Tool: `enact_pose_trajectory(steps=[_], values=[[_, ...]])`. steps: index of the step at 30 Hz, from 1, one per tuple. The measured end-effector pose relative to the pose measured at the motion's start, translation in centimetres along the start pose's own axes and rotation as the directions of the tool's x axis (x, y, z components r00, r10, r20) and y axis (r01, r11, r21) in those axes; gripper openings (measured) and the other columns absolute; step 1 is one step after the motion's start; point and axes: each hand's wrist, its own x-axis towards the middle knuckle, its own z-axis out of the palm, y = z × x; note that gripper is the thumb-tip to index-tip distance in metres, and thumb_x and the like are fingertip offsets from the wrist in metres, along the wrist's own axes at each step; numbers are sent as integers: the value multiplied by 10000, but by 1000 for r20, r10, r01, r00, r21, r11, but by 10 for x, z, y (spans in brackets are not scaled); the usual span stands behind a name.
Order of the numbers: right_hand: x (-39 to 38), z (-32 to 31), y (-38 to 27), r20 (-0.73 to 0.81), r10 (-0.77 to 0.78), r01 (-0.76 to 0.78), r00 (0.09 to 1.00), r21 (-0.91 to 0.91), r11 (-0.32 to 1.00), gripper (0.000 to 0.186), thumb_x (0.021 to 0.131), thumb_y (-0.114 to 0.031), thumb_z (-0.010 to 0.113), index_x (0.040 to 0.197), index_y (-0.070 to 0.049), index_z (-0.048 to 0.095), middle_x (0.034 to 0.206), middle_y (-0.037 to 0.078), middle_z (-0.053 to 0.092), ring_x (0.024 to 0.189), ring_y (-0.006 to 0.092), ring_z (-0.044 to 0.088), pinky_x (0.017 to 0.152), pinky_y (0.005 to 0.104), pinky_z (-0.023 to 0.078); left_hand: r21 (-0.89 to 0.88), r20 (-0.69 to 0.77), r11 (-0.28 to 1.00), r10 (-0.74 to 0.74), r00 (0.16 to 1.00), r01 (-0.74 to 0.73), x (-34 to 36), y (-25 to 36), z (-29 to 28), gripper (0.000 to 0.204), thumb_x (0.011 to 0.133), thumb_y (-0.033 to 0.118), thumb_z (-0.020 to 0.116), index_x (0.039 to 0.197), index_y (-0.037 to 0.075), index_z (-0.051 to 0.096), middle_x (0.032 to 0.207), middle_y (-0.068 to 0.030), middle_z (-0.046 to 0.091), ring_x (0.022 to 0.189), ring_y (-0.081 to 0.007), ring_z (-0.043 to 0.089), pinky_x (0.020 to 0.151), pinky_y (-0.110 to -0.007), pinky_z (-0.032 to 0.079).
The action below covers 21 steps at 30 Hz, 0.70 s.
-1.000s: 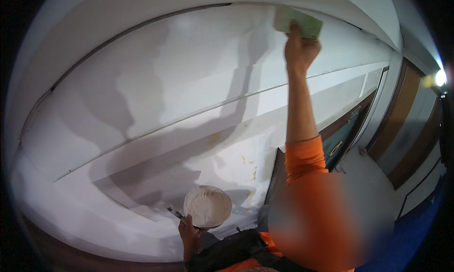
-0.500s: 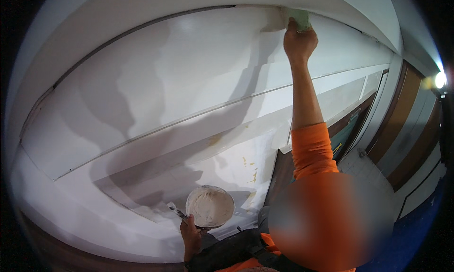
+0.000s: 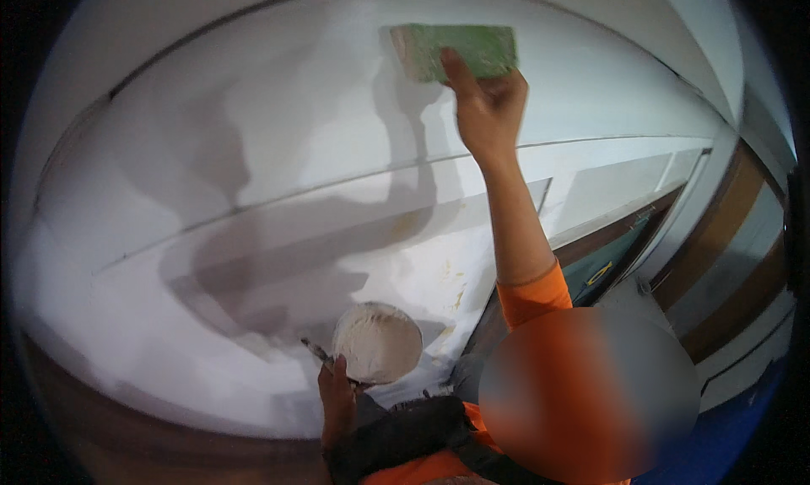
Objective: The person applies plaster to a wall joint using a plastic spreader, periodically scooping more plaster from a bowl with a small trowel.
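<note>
Right hand [image 3: 492, 105] raised to the upper wall panel [image 3: 312, 80], closed around a green spreader [image 3: 479, 51], thumb along its face. Whether its edge touches the panel, I cannot tell. Left hand [image 3: 337, 401] low, gripping a round tub [image 3: 341, 326] of pale paste [image 3: 381, 346] plus a narrow tool [image 3: 315, 350]; fingers mostly hidden beneath. My judgement for a good pass: thumb pressure even, blade tilted shallow, one long steady stroke, edges feathered thin. Too much pressure at one corner would likely leave a ridge. Shadows cross the panel; best check the finish from an angle. Tub best kept level.
</note>
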Motion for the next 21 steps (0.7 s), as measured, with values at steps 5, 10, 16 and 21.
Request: enact_pose_trajectory(steps=[5,10,16,21], values=[[-106,-21,18,142,586,-599,798,294,745,293,879,-141,776,1099,18,667,971,67,703,791,163,683,736,310,586,16,-70,999,51,996,-50,4,-9,2,435,1031,286,511,1289,-63,530,1149,-141,637,976,-216,640,794,-385,570],[-215,-69,86,265,883,-917,388,206,341,248,924,-137,721,1122,-9,643,972,62,696,888,126,676,701,252,603,100,-231,994,-8,973,32,9,-40,5,415,1026,283,532,1282,-43,536,1148,-138,637,877,-183,656,695,-323,572],[-306,-99,84,173,967,-949,186,288,131,246,975,-194,663,1128,-9,611,910,47,651,719,131,600,604,251,493,-43,-292,999,-24,956,11,11,-54,-18,367,1015,255,552,1248,-27,532,1085,-116,651,874,-174,683,647,-307,609],[-342,-105,53,211,956,-979,204,54,197,191,966,-157,680,1095,-24,637,953,63,685,783,153,669,663,280,574,99,-327,995,4,945,30,2,-54,-21,399,1011,240,549,1279,-50,490,1126,-164,646,937,-225,702,719,-353,650]])
